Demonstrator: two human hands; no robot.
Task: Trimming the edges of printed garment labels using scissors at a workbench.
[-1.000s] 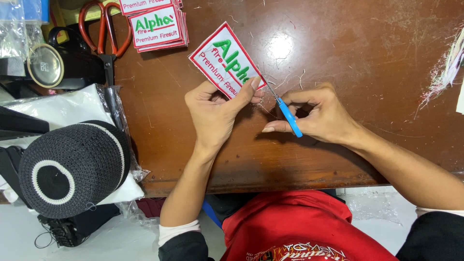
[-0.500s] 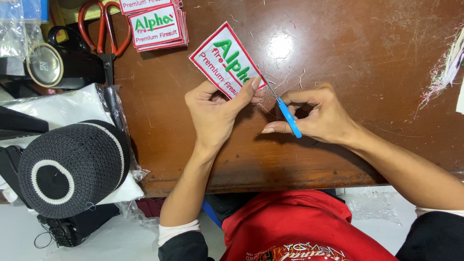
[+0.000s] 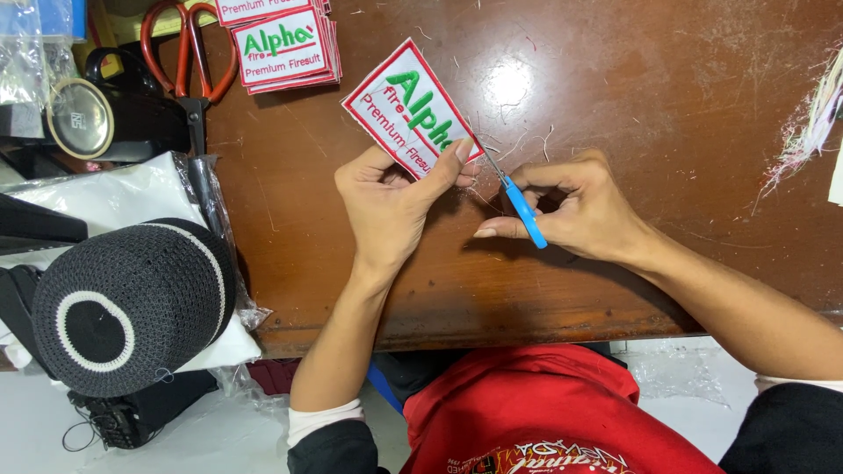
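My left hand [image 3: 391, 206] holds a white embroidered patch [image 3: 409, 110] with a red border and green and red lettering, tilted above the brown wooden table [image 3: 650, 105]. Its thumb presses on the patch's lower right corner. My right hand [image 3: 575, 206] grips a small blue-handled thread snipper [image 3: 522, 209], whose metal tip touches that same corner of the patch. Loose thread bits lie on the wood around the patch.
A stack of similar patches [image 3: 283, 46] lies at the top left beside orange-handled scissors [image 3: 186, 61]. A black knitted cap with white rings [image 3: 123, 303] sits on white plastic bags at the left. Thread scraps [image 3: 812, 118] gather at the right edge.
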